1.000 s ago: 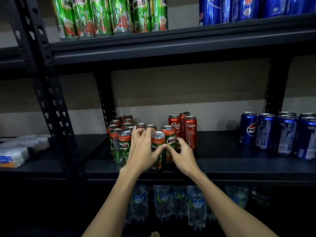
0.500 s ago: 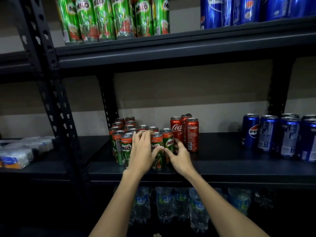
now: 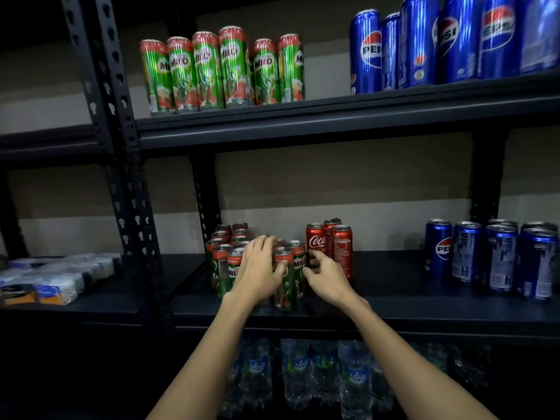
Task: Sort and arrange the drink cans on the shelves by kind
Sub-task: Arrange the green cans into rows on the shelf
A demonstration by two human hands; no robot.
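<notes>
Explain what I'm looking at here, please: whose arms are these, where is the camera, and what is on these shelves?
There is no machine: a person wears one wide-angle camera on the head, so the arms reaching in from below are their own. The left hand lies over the cluster of green Milo cans on the middle shelf. The right hand reaches between the front Milo can and the red Coca-Cola cans; whether it grips anything cannot be told. Blue Pepsi cans stand to the right. The upper shelf holds tall Milo cans and tall Pepsi cans. Water bottles stand below, wrapped packs at left.
</notes>
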